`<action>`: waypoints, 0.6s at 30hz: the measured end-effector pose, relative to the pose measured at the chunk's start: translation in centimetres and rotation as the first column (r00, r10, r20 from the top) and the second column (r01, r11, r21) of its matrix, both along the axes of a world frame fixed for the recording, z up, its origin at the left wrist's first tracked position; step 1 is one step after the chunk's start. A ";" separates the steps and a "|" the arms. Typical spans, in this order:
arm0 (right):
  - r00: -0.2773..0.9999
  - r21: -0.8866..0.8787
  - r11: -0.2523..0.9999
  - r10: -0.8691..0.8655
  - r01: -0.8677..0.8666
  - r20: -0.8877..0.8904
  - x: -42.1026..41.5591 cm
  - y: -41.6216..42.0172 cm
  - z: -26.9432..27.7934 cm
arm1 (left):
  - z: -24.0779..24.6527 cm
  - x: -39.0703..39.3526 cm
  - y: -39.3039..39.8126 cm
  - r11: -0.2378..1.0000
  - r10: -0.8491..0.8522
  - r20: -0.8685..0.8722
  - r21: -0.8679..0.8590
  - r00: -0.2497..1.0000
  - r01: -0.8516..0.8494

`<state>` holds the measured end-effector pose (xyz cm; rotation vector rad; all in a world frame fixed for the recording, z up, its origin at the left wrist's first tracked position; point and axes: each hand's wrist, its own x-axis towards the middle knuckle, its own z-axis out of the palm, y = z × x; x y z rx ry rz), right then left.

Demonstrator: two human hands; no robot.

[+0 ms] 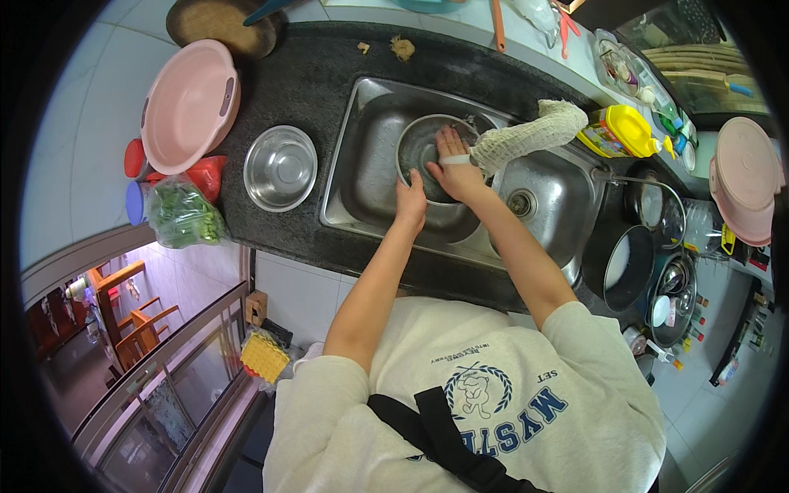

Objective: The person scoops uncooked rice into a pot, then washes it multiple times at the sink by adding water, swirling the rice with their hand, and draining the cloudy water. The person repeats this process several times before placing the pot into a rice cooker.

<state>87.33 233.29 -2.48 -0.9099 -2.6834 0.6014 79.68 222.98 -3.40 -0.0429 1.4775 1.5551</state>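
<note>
A round metal bowl [412, 143] sits in the left basin of a stainless steel double sink [370, 142]. My left hand [412, 200] grips its near-left rim, thumb on the inner side. Inside the bowl, my right hand [459, 175] lies with its fingers stretched flat towards the far wall and the thumb spread away. A white strip crosses the back of that hand; I cannot tell what it is. From the right, a pale mesh cloth [518, 138], long and tube-shaped, reaches over the bowl's edge and hides part of it. What lies under my right palm is hidden.
Left on the dark counter stand an empty steel bowl [281, 169], a pink basin [188, 111] and bagged green vegetables [185, 215]. A yellow bottle [619, 130] stands behind the right basin. A dark pot [618, 268] and a thin curved tap [653, 182] are at right.
</note>
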 end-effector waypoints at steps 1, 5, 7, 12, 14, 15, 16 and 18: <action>0.997 0.028 0.999 0.016 -0.018 0.077 -0.9 -0.2 0.0 | 1.0 -0.3 0.1 1.000 0.007 0.050 -0.026 0.999 -0.006; 0.982 -0.011 0.987 0.157 -0.159 -0.108 -2.9 -0.3 -0.9 | 1.4 -1.1 0.2 0.992 -0.069 0.185 -0.092 0.980 0.087; 0.968 -0.147 0.959 0.229 -0.242 -0.101 -2.9 -0.3 -1.3 | 1.3 -1.6 0.5 0.999 -0.048 0.139 0.013 0.989 0.047; 0.894 -0.672 0.612 0.408 -0.417 -0.184 -0.8 -2.3 3.6 | 0.1 -3.7 0.1 0.987 0.064 0.133 -0.156 0.989 -0.043; 0.880 -0.466 0.768 0.473 -0.439 -0.049 2.2 -1.6 2.6 | -2.2 -4.7 -0.6 0.986 0.101 -0.030 -0.129 0.994 -0.104; 0.872 -0.349 0.822 0.488 -0.450 0.024 3.8 -0.9 2.0 | -2.9 -4.9 -0.8 0.985 0.118 -0.110 -0.113 0.987 -0.131; 0.938 -0.442 0.865 0.323 -0.237 0.129 5.0 0.4 1.8 | -1.9 -4.5 -0.9 0.968 0.037 -0.153 -0.239 0.987 -0.073; 0.981 -0.327 0.941 0.139 -0.088 0.136 4.8 2.6 1.4 | -1.9 -3.5 -1.6 0.958 0.007 -0.073 -0.285 0.997 -0.028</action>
